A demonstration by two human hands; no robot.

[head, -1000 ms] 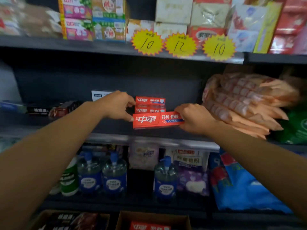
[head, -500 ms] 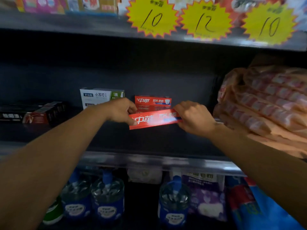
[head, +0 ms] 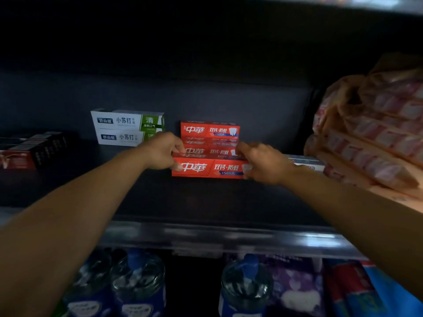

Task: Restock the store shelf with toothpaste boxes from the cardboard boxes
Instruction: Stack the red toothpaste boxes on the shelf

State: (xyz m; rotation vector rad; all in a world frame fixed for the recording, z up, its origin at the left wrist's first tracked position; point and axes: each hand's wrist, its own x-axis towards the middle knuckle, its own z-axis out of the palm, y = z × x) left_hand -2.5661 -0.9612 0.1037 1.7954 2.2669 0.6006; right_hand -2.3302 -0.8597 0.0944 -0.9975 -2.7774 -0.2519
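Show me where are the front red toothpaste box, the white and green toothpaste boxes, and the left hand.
front red toothpaste box [head: 207, 169]: head view, front face.
white and green toothpaste boxes [head: 123, 121]: head view, upper box's front.
left hand [head: 161, 151]: head view, back of hand.

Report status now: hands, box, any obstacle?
Left hand and right hand grip red box ends. Box in front of red stack. Nothing in the way.

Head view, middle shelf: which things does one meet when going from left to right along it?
Dark boxes → white and green boxes → left hand → red toothpaste box held at both ends → right hand → pink wrapped packs.
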